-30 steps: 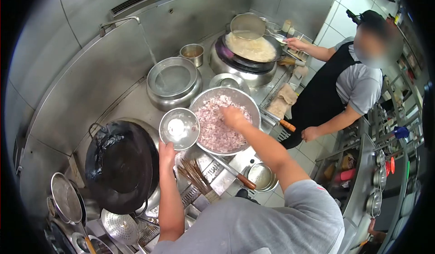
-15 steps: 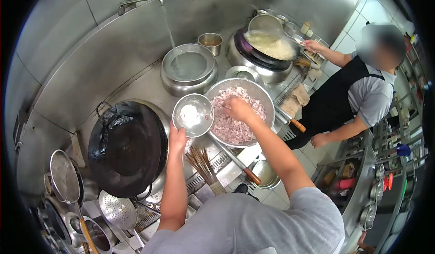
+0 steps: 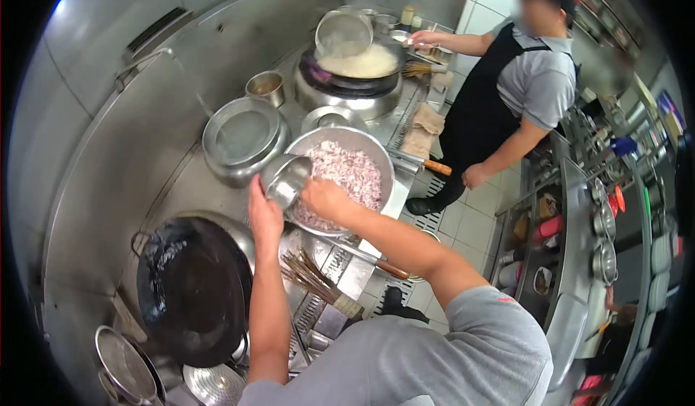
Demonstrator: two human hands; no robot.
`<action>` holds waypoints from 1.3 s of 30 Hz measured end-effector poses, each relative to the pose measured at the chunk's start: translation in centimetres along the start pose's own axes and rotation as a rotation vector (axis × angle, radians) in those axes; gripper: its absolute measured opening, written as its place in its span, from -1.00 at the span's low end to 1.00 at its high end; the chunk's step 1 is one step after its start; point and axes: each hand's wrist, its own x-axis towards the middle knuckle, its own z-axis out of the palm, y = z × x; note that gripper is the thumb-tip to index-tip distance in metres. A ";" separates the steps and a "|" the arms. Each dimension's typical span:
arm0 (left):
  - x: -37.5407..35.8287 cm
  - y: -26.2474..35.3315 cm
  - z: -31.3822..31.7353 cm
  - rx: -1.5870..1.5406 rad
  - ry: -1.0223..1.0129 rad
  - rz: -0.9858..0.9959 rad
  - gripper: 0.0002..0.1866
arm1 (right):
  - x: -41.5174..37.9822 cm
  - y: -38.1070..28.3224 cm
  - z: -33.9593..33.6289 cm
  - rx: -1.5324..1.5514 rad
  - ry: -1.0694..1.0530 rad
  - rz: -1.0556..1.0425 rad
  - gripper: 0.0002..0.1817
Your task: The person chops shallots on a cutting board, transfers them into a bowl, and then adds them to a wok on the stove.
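Note:
My left hand (image 3: pixel 265 214) is closed on a small metal bowl (image 3: pixel 287 181), which it tilts over the near left rim of a large metal bowl (image 3: pixel 389 181). Inside the large bowl lie pinkish-white chopped pieces (image 3: pixel 351 170). At the small bowl's right rim is my right hand (image 3: pixel 327 200), above the chopped pieces. Its fingertips are hidden, so whether it holds anything does not show.
A dark wok (image 3: pixel 195 297) stands at left. Water runs from a tap (image 3: pixel 156 57) towards a covered pot (image 3: pixel 210 149). Bamboo brush (image 3: pixel 318 283) and wooden handle (image 3: pixel 391 268) lie nearby. A co-worker (image 3: pixel 507 80) stands by a second wok (image 3: pixel 347 84).
The small bowl, earlier facing up with white stuff inside, is now tilted. My right hand has moved from the middle of the chopped pieces to the small bowl's rim. The view has shifted.

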 end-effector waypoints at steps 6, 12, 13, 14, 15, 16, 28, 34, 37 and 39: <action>-0.1 0.4 -1.1 -0.061 0.114 -0.119 -0.37 | -3.0 1.9 0.5 0.279 0.315 0.247 -0.81; -2.0 3.0 0.9 -0.097 0.108 -0.070 -0.36 | -4.8 4.5 0.4 0.246 0.299 0.308 -0.66; -2.4 4.4 1.2 -0.094 0.085 -0.100 -0.36 | -6.2 5.0 1.2 0.073 0.129 0.335 -0.76; -2.5 4.6 1.9 -0.099 0.071 -0.071 -0.36 | -6.8 5.5 1.7 0.072 0.153 0.358 -0.76; -3.1 4.1 3.1 -0.166 0.087 -0.086 -0.36 | -7.5 6.4 1.4 0.293 0.400 0.329 -0.81; -4.4 3.9 4.0 -0.235 0.092 -0.115 -0.36 | -8.9 7.4 1.1 0.508 0.638 0.293 -0.85; -34.8 22.4 26.7 -0.728 -0.953 -0.837 -0.53 | -46.6 11.7 -6.9 0.941 0.548 0.625 -0.81; -42.3 33.4 32.7 -0.650 -1.467 -0.888 -0.54 | -64.6 14.1 -5.3 0.951 0.668 1.086 -0.78; -42.1 36.1 38.1 -0.589 -1.627 -0.707 -0.57 | -70.1 15.7 -4.9 0.953 0.936 1.230 -0.81; -43.0 36.4 43.0 -0.655 -1.653 -0.652 -0.60 | -72.3 17.7 -5.8 1.039 0.985 1.277 -0.84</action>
